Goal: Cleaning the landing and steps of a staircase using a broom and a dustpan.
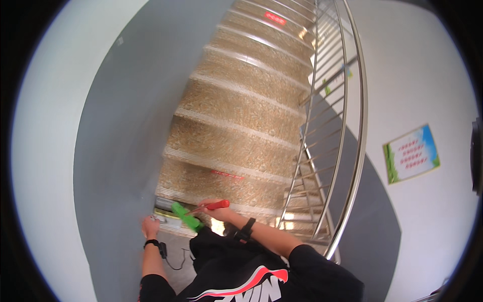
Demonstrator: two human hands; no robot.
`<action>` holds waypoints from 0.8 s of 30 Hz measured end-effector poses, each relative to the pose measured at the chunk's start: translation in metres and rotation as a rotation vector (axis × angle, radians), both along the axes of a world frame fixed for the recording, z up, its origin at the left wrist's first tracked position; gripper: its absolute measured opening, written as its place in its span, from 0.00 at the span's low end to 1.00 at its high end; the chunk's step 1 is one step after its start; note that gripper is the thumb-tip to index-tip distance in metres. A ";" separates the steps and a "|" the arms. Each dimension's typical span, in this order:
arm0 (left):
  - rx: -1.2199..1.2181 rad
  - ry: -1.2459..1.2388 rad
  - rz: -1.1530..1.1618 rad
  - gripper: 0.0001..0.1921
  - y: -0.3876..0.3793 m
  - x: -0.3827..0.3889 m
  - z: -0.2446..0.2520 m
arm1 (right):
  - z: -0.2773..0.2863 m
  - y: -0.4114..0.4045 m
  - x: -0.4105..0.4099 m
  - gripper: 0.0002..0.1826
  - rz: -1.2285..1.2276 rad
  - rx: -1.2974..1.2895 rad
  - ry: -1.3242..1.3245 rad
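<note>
My right hand [215,210] is closed around a tool with a red handle [219,205] and a thin shaft that points down to the left. The shaft passes by a bright green object [187,216], whose kind I cannot tell. At the left wall, my left hand [151,225] has its fingers bent close together near a small light-coloured item; whether it grips this is not clear. Between the hands, a metallic or pale box-like thing with a yellow strip [166,213] lies at the stair's edge. Both wrists wear black bands.
A speckled stone staircase [234,139] with pale ribbed nosings rises ahead. A stainless steel railing [361,151] runs along its right side, and a grey-painted wall [117,151] borders the left. A framed poster [412,154] hangs at right. A black cable [177,268] hangs by my left wrist.
</note>
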State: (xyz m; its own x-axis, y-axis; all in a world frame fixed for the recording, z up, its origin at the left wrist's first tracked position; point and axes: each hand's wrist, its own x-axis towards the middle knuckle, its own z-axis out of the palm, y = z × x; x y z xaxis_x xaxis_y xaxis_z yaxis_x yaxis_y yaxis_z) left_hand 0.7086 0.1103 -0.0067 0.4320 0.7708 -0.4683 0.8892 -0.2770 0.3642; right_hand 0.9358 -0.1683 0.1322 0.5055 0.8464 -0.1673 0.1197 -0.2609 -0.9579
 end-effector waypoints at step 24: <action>0.232 0.163 -0.468 0.22 -0.118 0.088 0.165 | -0.058 -0.381 0.143 0.08 -0.893 -0.023 -0.210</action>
State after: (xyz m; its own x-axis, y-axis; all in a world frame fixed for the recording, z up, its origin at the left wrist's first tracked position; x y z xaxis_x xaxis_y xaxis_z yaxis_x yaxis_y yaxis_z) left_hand 0.7966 -0.0075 0.1583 0.6898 0.6046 -0.3983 0.6914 -0.7134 0.1145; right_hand 1.0789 -0.5494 0.0737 0.9923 0.1238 -0.0097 0.0356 -0.3590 -0.9326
